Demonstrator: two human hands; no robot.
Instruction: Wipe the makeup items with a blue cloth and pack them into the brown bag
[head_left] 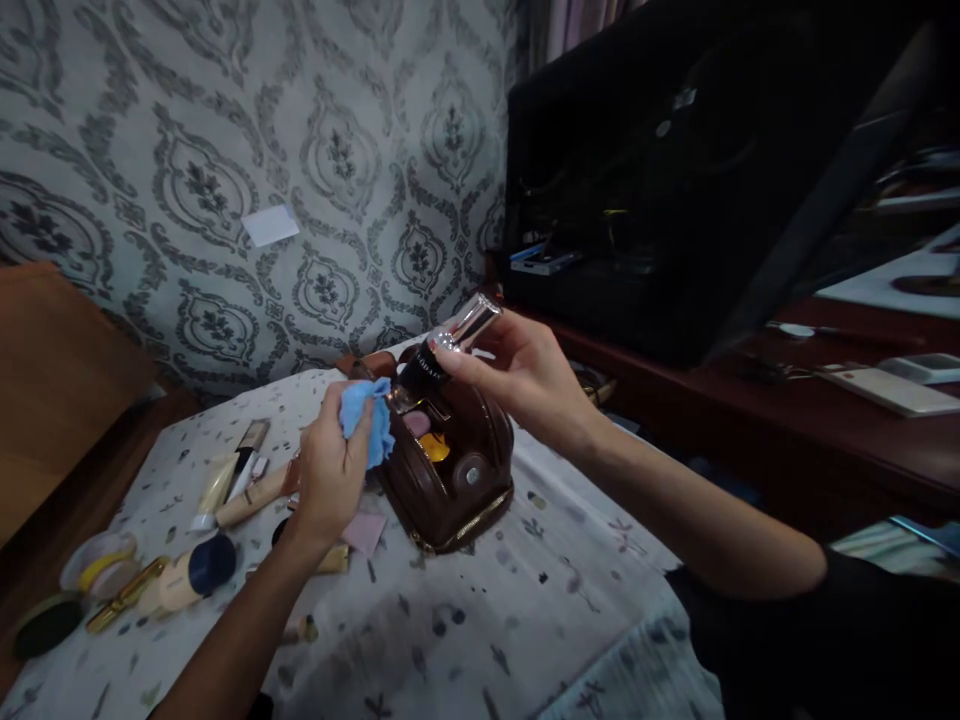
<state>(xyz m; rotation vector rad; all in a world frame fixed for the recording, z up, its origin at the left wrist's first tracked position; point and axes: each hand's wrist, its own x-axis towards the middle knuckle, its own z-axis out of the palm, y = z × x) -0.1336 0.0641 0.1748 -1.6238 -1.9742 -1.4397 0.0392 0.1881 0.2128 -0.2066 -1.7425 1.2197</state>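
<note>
Bottle (442,355), dark, silver cap: tilted above brown bag (457,470), clamped near cap end by closed right hand (525,375). Blue cloth (367,420): bunched in closed left hand (330,470), pressed against bottle's lower end. Bag: rests on patterned tablecloth (525,600), tubes (247,495) just left.

Pretty dim shot overall. Light lands on the wallpaper (225,150) and the far left of the table (562,560), while the right side, black cabinet (675,200) included, sinks into murk. The bottle (421,378) has a small glint on its cap. A grey shadow sits at the table's near edge. Corners bend wide-angle style, and detail is soft and grainy.
</note>
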